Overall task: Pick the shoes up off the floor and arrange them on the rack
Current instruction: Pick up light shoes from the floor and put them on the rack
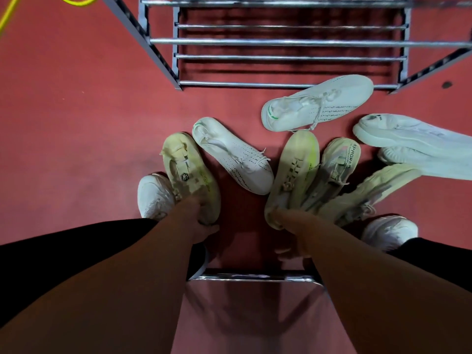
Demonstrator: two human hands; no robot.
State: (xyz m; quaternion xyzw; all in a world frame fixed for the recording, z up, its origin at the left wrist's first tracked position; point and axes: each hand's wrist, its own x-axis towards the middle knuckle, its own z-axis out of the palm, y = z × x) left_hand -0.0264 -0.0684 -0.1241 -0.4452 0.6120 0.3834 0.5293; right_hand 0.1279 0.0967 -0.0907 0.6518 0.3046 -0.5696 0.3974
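Several pale sneakers lie on the red floor before a metal shoe rack [291,42]. My left hand [198,226] grips the heel of a cream sneaker [189,172]. My right hand [288,226] grips the heel of a second cream sneaker with a green stripe [296,169]. A white knit sneaker [232,154] lies between them. Another white knit sneaker [321,103] lies by the rack's front bar. Two beige sneakers [334,172] [373,190] lie to the right, and white sneakers [413,144] lie at the far right.
My own feet in white shoes [153,195] [388,231] stand on either side. A chrome stool frame [255,277] sits just below my hands. A yellow cable [76,1] runs across the floor at the top left.
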